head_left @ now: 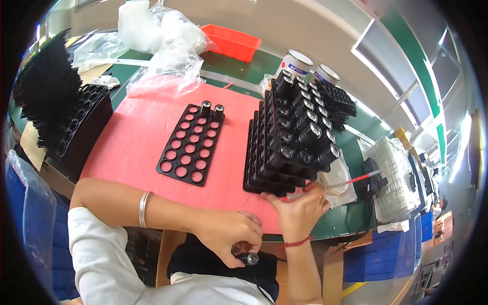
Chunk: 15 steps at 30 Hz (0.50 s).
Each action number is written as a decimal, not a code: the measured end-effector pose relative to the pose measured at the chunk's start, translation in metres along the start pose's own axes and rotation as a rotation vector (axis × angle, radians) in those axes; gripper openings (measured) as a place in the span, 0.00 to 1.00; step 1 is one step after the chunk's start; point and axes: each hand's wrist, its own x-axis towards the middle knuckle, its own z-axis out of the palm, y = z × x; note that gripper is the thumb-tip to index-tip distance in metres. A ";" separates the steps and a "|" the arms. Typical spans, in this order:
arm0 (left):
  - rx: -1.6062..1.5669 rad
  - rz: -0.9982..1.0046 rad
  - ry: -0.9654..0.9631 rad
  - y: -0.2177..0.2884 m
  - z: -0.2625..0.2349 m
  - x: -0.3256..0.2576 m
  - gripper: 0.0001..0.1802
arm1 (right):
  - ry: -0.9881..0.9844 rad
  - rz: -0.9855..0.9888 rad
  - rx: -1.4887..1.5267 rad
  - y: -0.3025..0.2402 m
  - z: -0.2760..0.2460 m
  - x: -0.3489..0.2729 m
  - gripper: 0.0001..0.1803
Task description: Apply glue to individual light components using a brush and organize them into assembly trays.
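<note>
My left hand (pixel 229 236) is closed around a small black cylinder with a shiny, glassy end (pixel 250 258), low over my lap. My right hand (pixel 302 208) is pinched on a thin stick with a red section (pixel 358 178), beside the near end of the stacked trays; its far tip is hard to make out. A round pale dish (pixel 335 178) sits just beyond these fingers. On the pink mat (pixel 127 147) lies a flat black tray with round holes (pixel 189 147). Two black cylinders (pixel 205 109) stand upright in its far end.
A tall stack of black trays (pixel 284 132) filled with similar cylinders rises at right. Two tins (pixel 296 64) stand behind it. Plastic bags (pixel 165 46) and a red bin (pixel 231 41) lie at the back. Stacked empty trays (pixel 84 124) stand left, clear plastic trays (pixel 391 178) right.
</note>
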 end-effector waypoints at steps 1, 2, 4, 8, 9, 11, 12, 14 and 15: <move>0.006 0.013 0.015 -0.001 0.000 0.000 0.13 | -0.076 0.045 -0.017 -0.003 0.001 0.006 0.48; -0.001 0.011 0.014 -0.003 0.000 -0.001 0.13 | -0.063 0.009 -0.032 -0.005 0.004 0.012 0.48; 0.013 -0.015 0.015 -0.003 -0.002 -0.001 0.14 | -0.049 -0.032 -0.095 -0.005 0.009 0.022 0.49; -0.003 -0.032 0.016 0.000 -0.005 0.001 0.13 | -0.088 -0.055 -0.059 -0.006 0.015 0.035 0.47; -0.014 -0.051 0.041 0.001 -0.006 0.001 0.12 | -0.083 -0.046 -0.055 -0.003 0.014 0.035 0.47; -0.013 -0.055 0.044 0.006 -0.010 0.004 0.12 | -0.183 -0.024 -0.080 0.009 0.003 0.033 0.48; -0.075 -0.105 0.088 0.008 -0.011 0.005 0.12 | -0.150 -0.092 -0.034 0.017 -0.007 0.031 0.45; -0.140 -0.151 0.112 0.012 -0.011 0.008 0.12 | -0.123 -0.031 0.230 0.038 -0.027 0.032 0.36; -0.138 -0.240 0.172 0.016 -0.012 0.007 0.13 | -0.043 -0.047 0.387 0.051 -0.032 0.030 0.27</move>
